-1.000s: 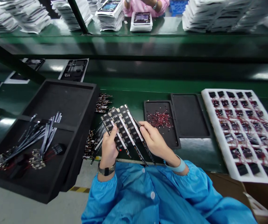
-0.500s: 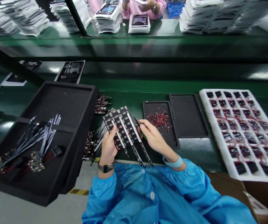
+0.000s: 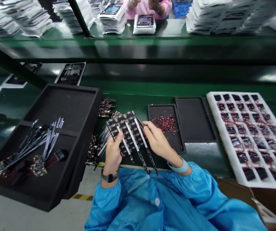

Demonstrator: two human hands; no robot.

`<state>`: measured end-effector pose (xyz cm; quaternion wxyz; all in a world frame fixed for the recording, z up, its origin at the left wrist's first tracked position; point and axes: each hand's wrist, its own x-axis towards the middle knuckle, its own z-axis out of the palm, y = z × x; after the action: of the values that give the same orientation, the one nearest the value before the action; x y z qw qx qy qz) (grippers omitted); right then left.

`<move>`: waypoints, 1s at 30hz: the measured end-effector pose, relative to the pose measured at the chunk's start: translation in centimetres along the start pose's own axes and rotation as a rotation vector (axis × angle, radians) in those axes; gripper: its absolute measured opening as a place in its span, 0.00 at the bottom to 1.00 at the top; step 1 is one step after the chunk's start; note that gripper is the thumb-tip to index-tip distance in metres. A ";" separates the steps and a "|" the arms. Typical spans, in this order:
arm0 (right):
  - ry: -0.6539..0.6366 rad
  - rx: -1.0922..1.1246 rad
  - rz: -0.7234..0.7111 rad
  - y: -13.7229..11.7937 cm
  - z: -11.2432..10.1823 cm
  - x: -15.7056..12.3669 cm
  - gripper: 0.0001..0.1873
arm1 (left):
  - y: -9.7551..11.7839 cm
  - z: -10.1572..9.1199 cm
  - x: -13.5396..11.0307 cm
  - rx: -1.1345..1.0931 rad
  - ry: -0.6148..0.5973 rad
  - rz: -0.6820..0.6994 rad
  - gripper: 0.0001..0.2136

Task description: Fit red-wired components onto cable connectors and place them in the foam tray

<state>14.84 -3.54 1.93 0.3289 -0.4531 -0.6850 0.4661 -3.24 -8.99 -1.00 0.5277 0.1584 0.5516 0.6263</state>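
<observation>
My left hand point(image 3: 112, 154) grips a fan of black flex-cable strips point(image 3: 127, 132) with small boards at their ends, thumb pressed on top. My right hand point(image 3: 158, 141) is closed on the right edge of the same fan, pinching a thin dark tool or strip that I cannot make out clearly. Both hands hover over the near edge of the green bench point(image 3: 138, 93). Just right of my right hand lies a small black tray point(image 3: 152, 112) with a heap of tiny red-wired parts point(image 3: 165, 123).
A large black foam tray point(image 3: 80, 96) at left holds more strips and boards. An empty black tray point(image 3: 194, 118) and a white foam tray point(image 3: 215, 128) of wired parts lie at right. Across the bench, a person in pink and stacks of white trays point(image 3: 114, 17).
My right hand has slid a little along the right edge of the fan, and the fan has tilted slightly. The view has shifted a little.
</observation>
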 end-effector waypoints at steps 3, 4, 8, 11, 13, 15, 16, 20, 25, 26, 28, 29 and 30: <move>-0.002 -0.002 0.015 0.0 -0.1 -0.1 0.18 | 0.0 0.0 0.0 0.004 0.009 0.008 0.20; -0.003 -0.008 0.014 -0.1 -0.1 -0.1 0.18 | 0.1 0.0 0.0 0.006 0.008 0.004 0.20; -0.001 -0.023 0.009 -0.3 -0.2 0.0 0.18 | 0.1 0.1 0.1 0.022 0.011 -0.007 0.19; -0.001 -0.024 0.003 -0.6 -0.2 0.1 0.18 | 0.0 0.1 0.0 0.024 0.003 -0.001 0.19; 0.001 -0.027 -0.001 -0.8 -0.1 0.2 0.18 | 0.0 0.2 -0.1 0.014 -0.019 -0.013 0.19; 0.000 -0.046 -0.003 -0.9 -0.1 0.2 0.17 | 0.0 0.2 -0.2 0.011 -0.025 -0.024 0.19; 0.000 -0.060 -0.003 -0.9 -0.1 0.2 0.17 | 0.0 0.2 -0.2 0.014 -0.022 -0.027 0.20; 0.008 -0.082 -0.007 -0.8 0.1 0.2 0.17 | 0.0 0.2 -0.3 0.003 -0.020 -0.044 0.20; 0.027 -0.058 -0.010 -0.5 0.3 0.2 0.16 | -0.1 0.4 -0.4 -0.010 0.013 -0.044 0.21; 0.029 -0.055 -0.010 -0.5 0.2 0.3 0.16 | -0.1 0.5 -0.4 -0.006 0.017 -0.044 0.21; 0.032 -0.053 -0.011 -0.6 0.2 0.3 0.16 | -0.1 0.6 -0.5 0.002 0.015 -0.046 0.21; 0.036 -0.053 -0.012 -0.6 0.2 0.3 0.16 | -0.1 0.6 -0.5 0.003 0.012 -0.048 0.21; 0.042 -0.053 -0.013 -0.6 0.3 0.3 0.16 | -0.1 0.6 -0.6 0.001 0.008 -0.050 0.21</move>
<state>14.31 -3.43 2.38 0.3343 -0.4666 -0.6931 0.4361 -2.45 -9.18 -0.66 0.5410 0.1422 0.5579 0.6131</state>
